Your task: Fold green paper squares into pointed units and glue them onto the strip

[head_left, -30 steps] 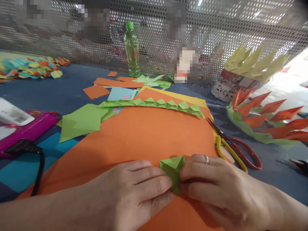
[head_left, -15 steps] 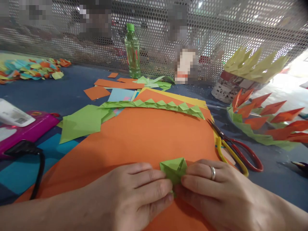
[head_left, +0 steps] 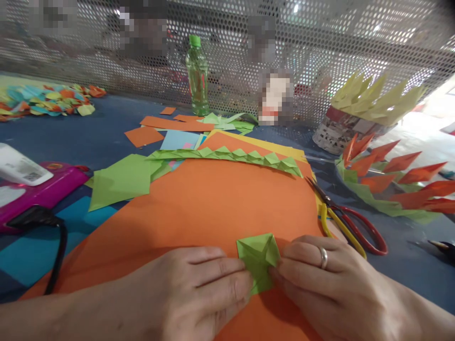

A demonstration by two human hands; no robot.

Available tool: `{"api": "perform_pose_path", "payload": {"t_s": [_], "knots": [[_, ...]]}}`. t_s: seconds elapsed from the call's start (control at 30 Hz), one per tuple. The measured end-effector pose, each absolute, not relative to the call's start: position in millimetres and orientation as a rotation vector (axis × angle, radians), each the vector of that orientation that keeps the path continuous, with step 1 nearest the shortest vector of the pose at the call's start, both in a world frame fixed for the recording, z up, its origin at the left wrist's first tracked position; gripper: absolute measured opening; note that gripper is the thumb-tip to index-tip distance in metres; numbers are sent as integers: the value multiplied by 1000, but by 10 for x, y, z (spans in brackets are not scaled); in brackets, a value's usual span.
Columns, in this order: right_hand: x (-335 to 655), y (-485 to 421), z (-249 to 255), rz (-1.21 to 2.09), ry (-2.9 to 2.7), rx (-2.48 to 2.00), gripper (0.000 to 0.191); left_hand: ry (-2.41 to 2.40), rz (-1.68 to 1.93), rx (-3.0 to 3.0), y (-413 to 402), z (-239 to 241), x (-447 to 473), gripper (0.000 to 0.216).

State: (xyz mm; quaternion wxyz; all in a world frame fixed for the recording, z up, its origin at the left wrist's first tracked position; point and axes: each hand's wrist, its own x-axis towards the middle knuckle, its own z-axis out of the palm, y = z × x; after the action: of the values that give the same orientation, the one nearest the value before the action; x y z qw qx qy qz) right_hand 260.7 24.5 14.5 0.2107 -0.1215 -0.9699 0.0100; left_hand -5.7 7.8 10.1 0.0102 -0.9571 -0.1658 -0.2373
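A small folded square of green paper with creases across its face lies on a large orange sheet. My left hand pinches its left edge, the fingers close together and the thumb low. At the right edge my right hand, a ring on one finger, has its fingertips closed on the paper. Parts of both side edges are hidden under the fingers. Beyond the hands, a folded green paper strip with a zigzag edge runs across the sheet's far side.
Scissors lie right of the sheet, beside a green-and-orange paper crown. A yellow-topped crown stands behind. Left are green squares and a purple power strip with a black cord. A bottle stands at the mesh screen.
My fingers have drawn slightly apart, the right hand moving a little to the right. More of the small green square shows now, including its lower part.
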Motion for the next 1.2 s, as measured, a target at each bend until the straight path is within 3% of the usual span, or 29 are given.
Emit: {"api": "perform_pose_path", "payload": {"t_s": [0.73,1.0,1.2], "knots": [[2495,176,142,-1,-2726,-390,26,-584,-579,-3140,27,-36,-208,33],[2598,275,210,177,-2671,-433,26,-612,-591,-3130,0,-83,-203,30],[2611,358,191,465,-2682,-565,38,-632,-643,-3122,18,-67,-170,30]]}}
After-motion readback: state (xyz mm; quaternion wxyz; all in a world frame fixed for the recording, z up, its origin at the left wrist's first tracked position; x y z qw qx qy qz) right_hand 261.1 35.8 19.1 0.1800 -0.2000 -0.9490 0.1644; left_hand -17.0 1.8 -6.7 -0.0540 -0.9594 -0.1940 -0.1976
